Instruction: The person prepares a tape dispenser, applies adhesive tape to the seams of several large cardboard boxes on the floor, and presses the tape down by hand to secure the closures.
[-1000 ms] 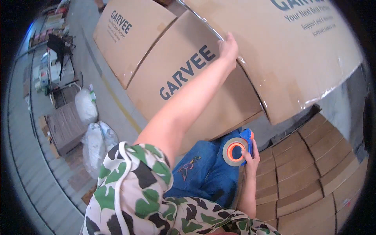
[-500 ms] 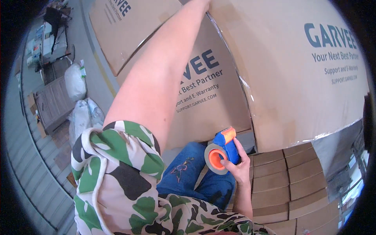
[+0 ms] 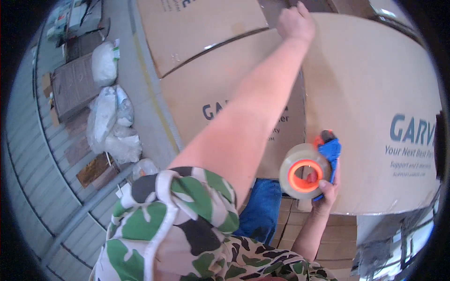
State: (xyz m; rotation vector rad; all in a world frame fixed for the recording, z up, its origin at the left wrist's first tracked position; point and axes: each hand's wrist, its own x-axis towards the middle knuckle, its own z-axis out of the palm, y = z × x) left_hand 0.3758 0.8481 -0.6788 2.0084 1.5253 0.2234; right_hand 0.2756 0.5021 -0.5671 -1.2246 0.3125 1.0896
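My left arm stretches forward across the cartons. At its end my left hand (image 3: pixel 296 23) is curled in at the far top corner of the large right-hand carton (image 3: pixel 365 79); what its fingers hold, if anything, is hidden. My right hand (image 3: pixel 329 191) grips a blue and orange tape dispenser (image 3: pixel 331 151) from the right side. A wide roll of clear tape (image 3: pixel 287 175) sits on its orange hub, and my fingers show through the hub's middle. The dispenser is held up just in front of the right carton's near part.
Another big carton (image 3: pixel 197 105) stands under my left arm, with a third carton (image 3: pixel 201 28) beyond it. Stacked brown cartons (image 3: pixel 335 239) lie below my right forearm. Plastic-wrapped bundles (image 3: pixel 103 117) and a grey-brown crate-like piece (image 3: pixel 75 86) rest on the floor at left.
My left hand has come into view at the far carton corner. My right hand has raised the tape dispenser up and rightward and turned it. The whole view has shifted.
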